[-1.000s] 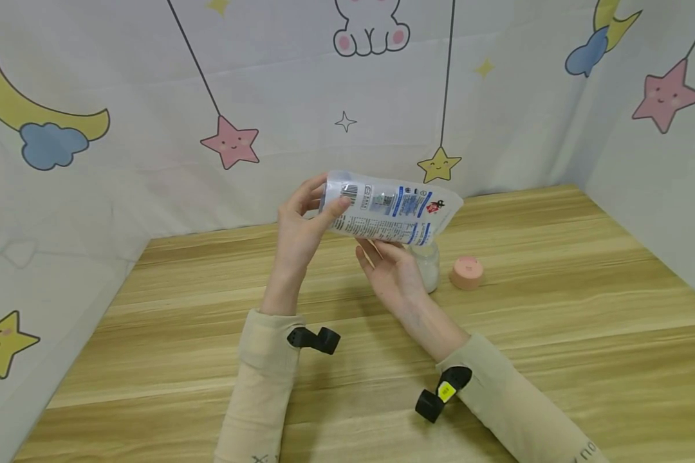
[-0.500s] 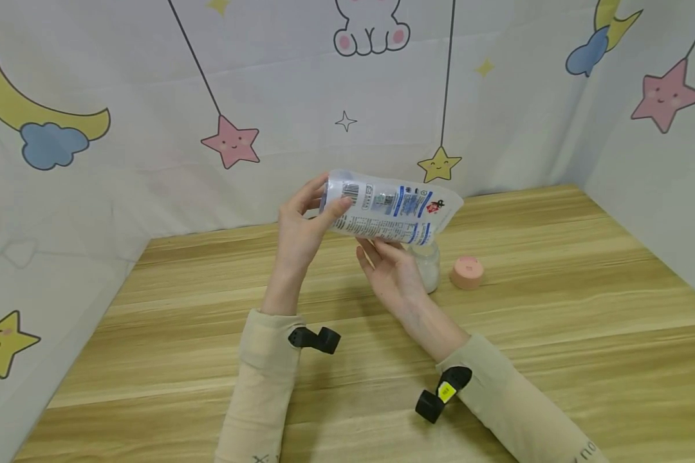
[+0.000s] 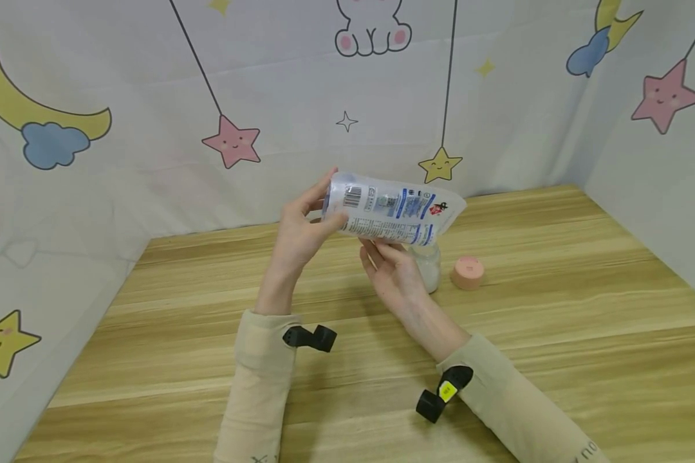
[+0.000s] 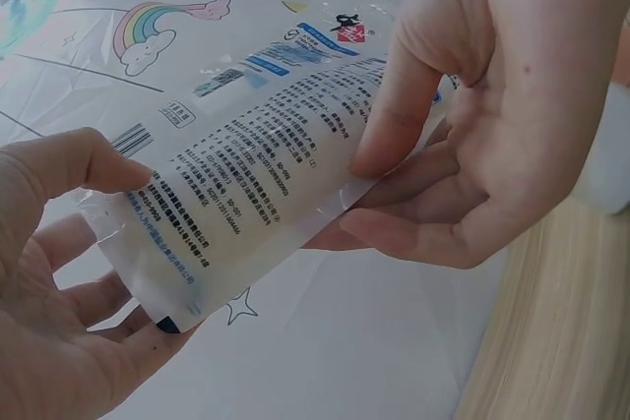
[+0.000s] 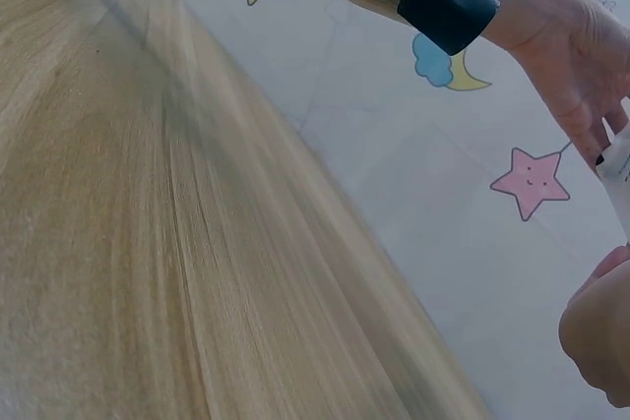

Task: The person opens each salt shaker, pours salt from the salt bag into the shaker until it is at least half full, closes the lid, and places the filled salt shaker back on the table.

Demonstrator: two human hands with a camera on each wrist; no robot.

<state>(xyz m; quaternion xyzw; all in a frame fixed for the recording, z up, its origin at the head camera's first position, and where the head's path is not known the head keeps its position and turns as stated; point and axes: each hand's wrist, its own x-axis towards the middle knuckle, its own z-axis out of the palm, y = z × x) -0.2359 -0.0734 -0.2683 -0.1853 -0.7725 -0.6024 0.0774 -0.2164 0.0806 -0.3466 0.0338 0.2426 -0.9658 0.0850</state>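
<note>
A white plastic salt bag (image 3: 390,209) with blue print and a barcode lies tilted in the air, its narrow end pointing right. My left hand (image 3: 304,225) grips the bag's left end, thumb in front and fingers behind. From below, my right hand (image 3: 396,276) holds the other end; the left wrist view shows that thumb against the printed face and the fingers under the bag. Beneath the bag's right end stands a glass jar (image 3: 431,270) with white contents, its mouth hidden by the bag. A pink lid (image 3: 468,273) sits beside the jar.
The wooden table (image 3: 168,360) runs back to a white cloth backdrop (image 3: 301,77) printed with stars and moons. Black cameras are strapped to the left sleeve (image 3: 266,341) and the right sleeve (image 3: 492,373).
My left hand has shifted slightly, its thumb now lower on the bag and off the barcode. The bag has moved a little to the right; jar and lid stay put.
</note>
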